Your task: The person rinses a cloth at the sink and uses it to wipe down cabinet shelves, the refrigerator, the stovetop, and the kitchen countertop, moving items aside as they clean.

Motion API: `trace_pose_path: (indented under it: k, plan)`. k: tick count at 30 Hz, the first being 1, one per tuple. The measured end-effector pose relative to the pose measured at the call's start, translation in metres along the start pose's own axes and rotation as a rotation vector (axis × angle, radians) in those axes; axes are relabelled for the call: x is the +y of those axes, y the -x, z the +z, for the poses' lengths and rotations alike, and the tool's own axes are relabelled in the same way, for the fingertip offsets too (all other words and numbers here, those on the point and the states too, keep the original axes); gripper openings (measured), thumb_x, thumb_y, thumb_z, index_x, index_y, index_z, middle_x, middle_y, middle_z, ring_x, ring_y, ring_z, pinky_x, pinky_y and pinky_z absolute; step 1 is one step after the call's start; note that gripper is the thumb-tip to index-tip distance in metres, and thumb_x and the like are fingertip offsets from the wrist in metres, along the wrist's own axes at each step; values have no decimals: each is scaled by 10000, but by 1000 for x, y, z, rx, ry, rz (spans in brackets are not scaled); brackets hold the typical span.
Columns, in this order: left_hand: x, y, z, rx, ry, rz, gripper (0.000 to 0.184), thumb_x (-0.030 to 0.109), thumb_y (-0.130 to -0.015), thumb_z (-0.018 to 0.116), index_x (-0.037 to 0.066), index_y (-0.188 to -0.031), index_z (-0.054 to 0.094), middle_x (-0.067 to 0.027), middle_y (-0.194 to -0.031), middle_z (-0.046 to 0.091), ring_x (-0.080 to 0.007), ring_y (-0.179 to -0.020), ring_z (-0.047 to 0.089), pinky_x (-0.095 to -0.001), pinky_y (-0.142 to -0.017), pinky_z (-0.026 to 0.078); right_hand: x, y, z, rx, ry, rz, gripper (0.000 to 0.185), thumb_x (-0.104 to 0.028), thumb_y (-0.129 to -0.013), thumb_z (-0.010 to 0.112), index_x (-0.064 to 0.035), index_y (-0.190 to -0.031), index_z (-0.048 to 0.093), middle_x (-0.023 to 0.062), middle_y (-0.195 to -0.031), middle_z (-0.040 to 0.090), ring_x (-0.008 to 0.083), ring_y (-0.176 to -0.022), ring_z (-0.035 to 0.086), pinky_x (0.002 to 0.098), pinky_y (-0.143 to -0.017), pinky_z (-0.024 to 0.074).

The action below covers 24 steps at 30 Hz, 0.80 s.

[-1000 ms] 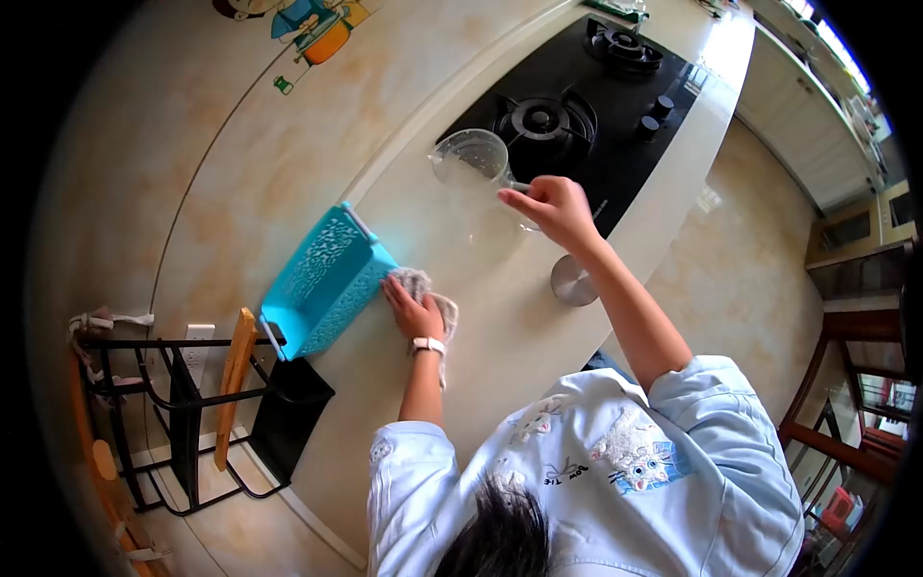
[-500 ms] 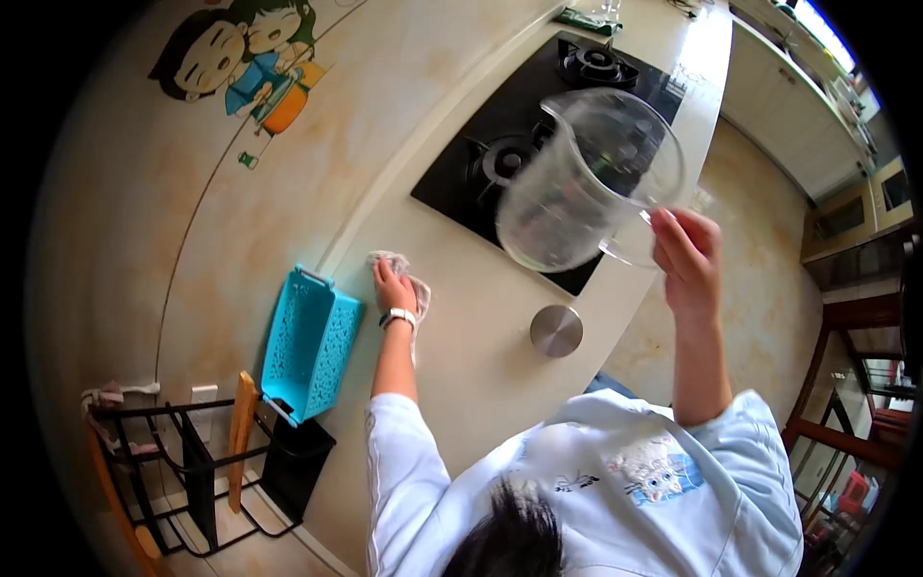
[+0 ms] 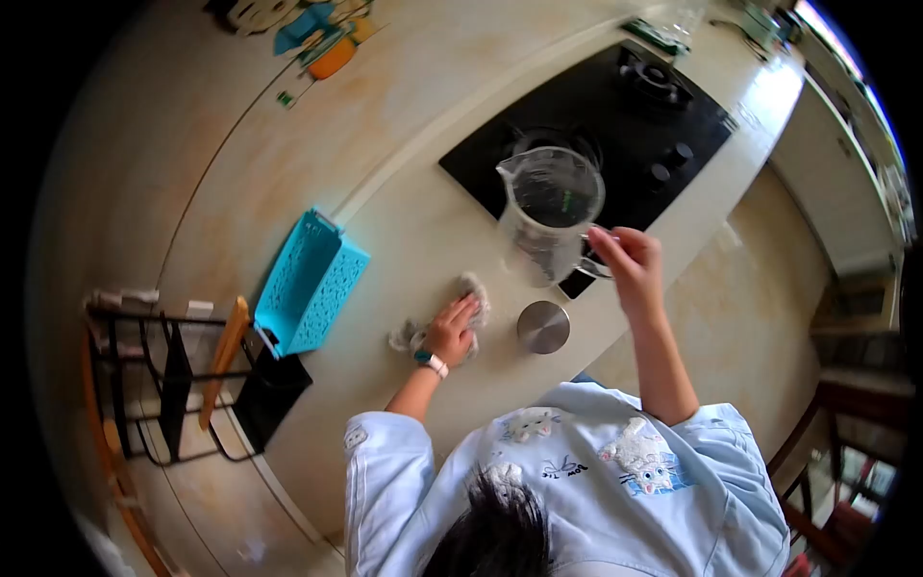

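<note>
My right hand point(image 3: 632, 262) is closed on the handle of a clear pitcher point(image 3: 550, 213), which it holds upright in front of the stove's near corner. Whether the pitcher's base touches the counter I cannot tell. My left hand point(image 3: 450, 332) presses a crumpled pale cloth point(image 3: 474, 291) onto the counter point(image 3: 375, 385), its fingers over the fabric. Between my two hands a round metal lid point(image 3: 543, 327) lies on the counter. To the left of the cloth is a turquoise perforated basket point(image 3: 327, 288), close to the wall.
A black gas stove point(image 3: 615, 135) with burners and knobs is set into the counter. At the left stands a black wire rack point(image 3: 173, 385) with a wooden-handled item point(image 3: 224, 361) in it. The counter's front edge runs along the right, above the floor point(image 3: 750, 279).
My left hand has slid the cloth rightward and toward me, away from the wall. The pitcher has come down and left in my right hand and stands more upright. The view has shifted.
</note>
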<state>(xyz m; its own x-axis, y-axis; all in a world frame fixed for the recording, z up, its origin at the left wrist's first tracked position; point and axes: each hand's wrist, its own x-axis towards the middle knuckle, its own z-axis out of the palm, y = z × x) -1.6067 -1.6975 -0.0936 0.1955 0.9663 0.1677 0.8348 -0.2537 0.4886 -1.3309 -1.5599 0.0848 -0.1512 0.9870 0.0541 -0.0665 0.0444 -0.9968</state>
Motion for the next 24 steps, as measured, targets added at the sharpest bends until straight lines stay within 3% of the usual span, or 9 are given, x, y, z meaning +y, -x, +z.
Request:
trace_pose_path:
  k: [4, 5, 9, 13, 17, 19, 20, 22, 24]
  plan:
    - [34, 85, 9, 108, -41, -179, 529, 68, -677, 584, 85, -1202, 515, -98, -1282, 475, -321, -1136, 464, -412, -975, 383, 52, -30, 51, -191, 51, 12, 472, -286, -822, 667, -31, -518, 413, -64, -509, 309, 39, -503, 254, 249, -429, 181]
    - [44, 90, 11, 158, -57, -227, 529, 68, -677, 584, 85, -1202, 515, -98, -1282, 475, -321, -1136, 464, -412, -975, 383, 66, -35, 63, -204, 120, -55, 421, -236, -840, 652, -51, -521, 447, -99, -544, 321, 15, -518, 256, 229, -444, 163]
    - [72, 98, 19, 194, -382, -406, 594, 99, -670, 643, 109, -1240, 476, -110, -1287, 443, -300, -1146, 446, -457, -965, 367, 67, -45, 96, -282, 123, -54, 380, -222, -840, 653, -38, -544, 499, -98, -553, 334, 17, -525, 259, 225, -452, 168]
    - [100, 82, 13, 494, -570, -798, 668, 184, -691, 659, 160, -1310, 408, -181, -1369, 298, -370, -1247, 310, -577, -1007, 215, 70, -52, 111, -277, 70, -123, 360, -249, -813, 683, -26, -564, 547, -91, -529, 353, 23, -494, 279, 229, -435, 188]
    - [206, 101, 1, 827, -402, -861, 683, 324, -705, 651, 129, -1314, 411, -227, -1373, 263, -402, -1280, 237, -565, -1017, 169, 59, -57, 113, -281, 106, -141, 386, -273, -827, 661, -60, -552, 495, -73, -529, 346, 50, -497, 289, 239, -449, 198]
    - [276, 133, 17, 977, -448, -1003, 656, 320, -713, 640, 130, -1303, 425, -224, -1355, 286, -411, -1258, 250, -565, -1008, 191, 95, -86, 118, -311, 44, -205, 344, -340, -830, 643, -34, -675, 657, -57, -539, 420, 71, -514, 306, 248, -475, 242]
    - [310, 156, 32, 1080, -511, -1064, 623, 313, -721, 647, 104, -1272, 444, -222, -1351, 287, -412, -1247, 258, -554, -1004, 194, 100, -100, 111, -414, 388, -209, 333, -303, -901, 526, -4, -971, 654, 26, -773, 589, 103, -638, 462, 250, -576, 360]
    - [390, 199, 59, 1284, -710, -1243, 612, 303, -715, 673, 67, -1236, 455, -227, -1322, 303, -413, -1210, 286, -534, -986, 222, 124, -134, 112, -464, 695, -321, 487, -469, -805, 537, -53, -1052, 597, 83, -880, 593, 199, -737, 521, 346, -625, 419]
    - [475, 234, 83, 1516, -1153, -1347, 552, 337, -715, 664, 80, -1174, 499, -203, -1279, 353, -370, -1159, 341, -497, -949, 282, 135, -168, 111, -367, 1044, -359, 680, -636, -710, 548, -102, -1132, 540, 140, -988, 597, 295, -836, 581, 443, -673, 477]
